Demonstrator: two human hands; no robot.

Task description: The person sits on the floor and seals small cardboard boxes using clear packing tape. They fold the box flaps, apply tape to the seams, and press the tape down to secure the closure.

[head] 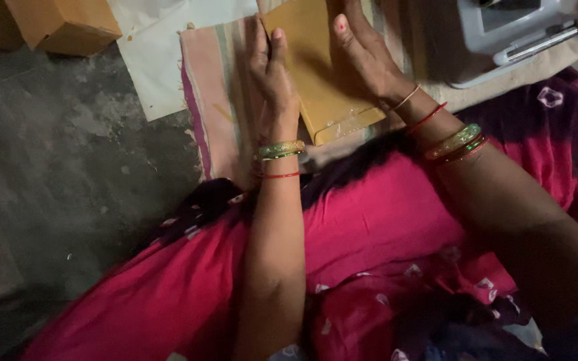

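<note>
A flat brown paper envelope lies on a striped cloth in front of me. My left hand rests flat along the envelope's left edge, fingers straight and together. On the envelope's right side, my right hand presses down with the fingers spread. Both wrists carry green and red bangles. Neither hand is closed around anything. My lap in pink and dark patterned fabric fills the lower frame.
A brown cardboard box stands at the top left on the grey concrete floor. A sheet of white paper lies beside the striped cloth. A grey-white machine sits at the top right.
</note>
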